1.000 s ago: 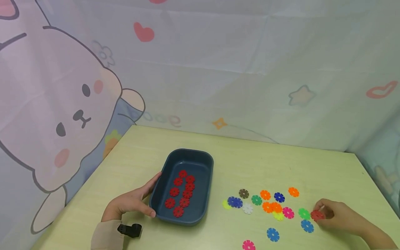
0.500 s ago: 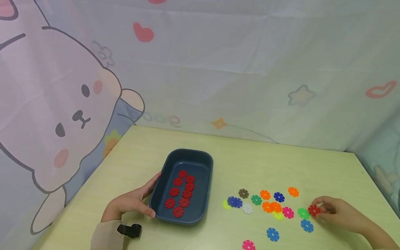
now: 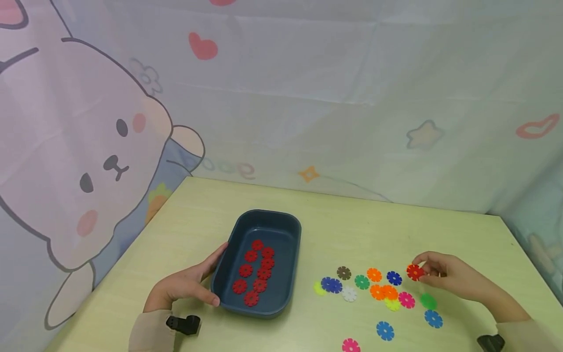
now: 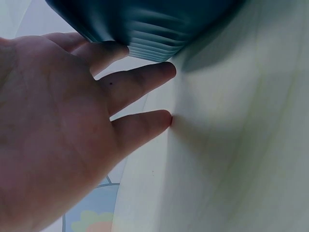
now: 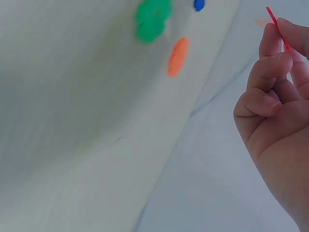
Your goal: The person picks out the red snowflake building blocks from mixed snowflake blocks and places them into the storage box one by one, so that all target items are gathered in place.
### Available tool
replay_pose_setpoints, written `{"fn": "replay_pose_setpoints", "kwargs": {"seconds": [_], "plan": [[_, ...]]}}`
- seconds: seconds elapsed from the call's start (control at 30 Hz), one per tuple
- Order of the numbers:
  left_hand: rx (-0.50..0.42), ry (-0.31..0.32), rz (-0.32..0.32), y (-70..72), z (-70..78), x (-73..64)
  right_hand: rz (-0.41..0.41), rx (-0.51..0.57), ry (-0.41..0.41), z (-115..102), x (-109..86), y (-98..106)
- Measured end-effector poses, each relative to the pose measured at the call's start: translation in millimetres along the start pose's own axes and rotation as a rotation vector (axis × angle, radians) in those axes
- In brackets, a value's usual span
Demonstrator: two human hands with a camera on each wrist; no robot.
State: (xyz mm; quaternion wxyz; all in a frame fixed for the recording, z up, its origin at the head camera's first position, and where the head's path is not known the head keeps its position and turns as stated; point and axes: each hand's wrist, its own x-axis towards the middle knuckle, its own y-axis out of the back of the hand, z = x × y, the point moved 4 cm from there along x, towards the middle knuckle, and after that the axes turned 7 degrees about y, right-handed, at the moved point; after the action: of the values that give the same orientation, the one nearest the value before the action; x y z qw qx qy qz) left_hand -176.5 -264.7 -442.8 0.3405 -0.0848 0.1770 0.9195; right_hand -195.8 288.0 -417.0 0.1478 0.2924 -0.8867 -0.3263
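Note:
Thumb and finger of my right hand (image 3: 448,275) pinch a red notched plastic disc (image 3: 415,273), held above the table and seen edge-on in the right wrist view. Behind it the orange disc is mostly hidden. At the left, a dark blue rectangular tray (image 3: 283,259) holds several red discs (image 3: 259,285) lying flat. My left hand (image 3: 184,286) touches the tray's left side and near corner, thumb and fingers spread. In the left wrist view those fingers (image 4: 140,83) are fairly straight against and under the tray's outer wall.
Several discs lie between the tray and my right hand: brown (image 3: 344,273), white (image 3: 349,294), purple-blue (image 3: 332,285), dark green (image 3: 362,282), pink (image 3: 406,299), light green (image 3: 428,301) and blue (image 3: 385,331). A printed cloth (image 3: 352,98) hangs behind the table's back edge.
My right hand has lifted the red disc from beside the light green one and carried it up and to the left. The left hand and the tray have stayed in place.

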Motion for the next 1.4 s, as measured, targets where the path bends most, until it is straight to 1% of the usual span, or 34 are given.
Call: {"fn": "replay_pose_setpoints", "kwargs": {"seconds": [0.13, 0.23, 0.4, 0.47, 0.57, 0.8, 1.0, 1.2, 1.4], "plan": [[-0.002, 0.01, -0.004, -0.5, 0.3, 0.9, -0.021, 0.013, 0.055, -17.4, 23.0, -3.1], [0.007, -0.004, -0.005, -0.7, 1.1, 1.3, -0.04, 0.018, 0.097, -30.9, 40.9, -6.6], [0.01, -0.02, -0.006, -0.5, 1.7, 2.6, -0.079, -0.023, 0.162, -53.5, 71.0, -13.3], [0.006, -0.018, -0.009, -0.6, 1.9, 3.1, -0.1, -0.041, 0.187, -62.3, 82.6, -17.1], [0.004, -0.012, -0.013, -0.8, 2.0, 3.8, -0.134, -0.056, 0.221, -75.9, 99.9, -25.0], [0.01, -0.003, -0.003, -0.1, 1.9, 3.1, -0.206, -0.076, 0.336, -108.1, 140.7, -48.4], [0.01, -0.007, -0.007, 0.1, 0.5, 2.1, -0.291, -0.058, 0.39, -130.8, 169.3, -72.4], [0.003, -0.006, -0.011, -0.4, 0.3, 0.8, -0.348, -0.063, 0.419, -146.1, 194.8, -98.4], [-0.01, 0.004, -0.006, -0.8, 0.9, 0.0, -0.396, -0.05, 0.376, -156.3, 218.6, -123.3]]}}
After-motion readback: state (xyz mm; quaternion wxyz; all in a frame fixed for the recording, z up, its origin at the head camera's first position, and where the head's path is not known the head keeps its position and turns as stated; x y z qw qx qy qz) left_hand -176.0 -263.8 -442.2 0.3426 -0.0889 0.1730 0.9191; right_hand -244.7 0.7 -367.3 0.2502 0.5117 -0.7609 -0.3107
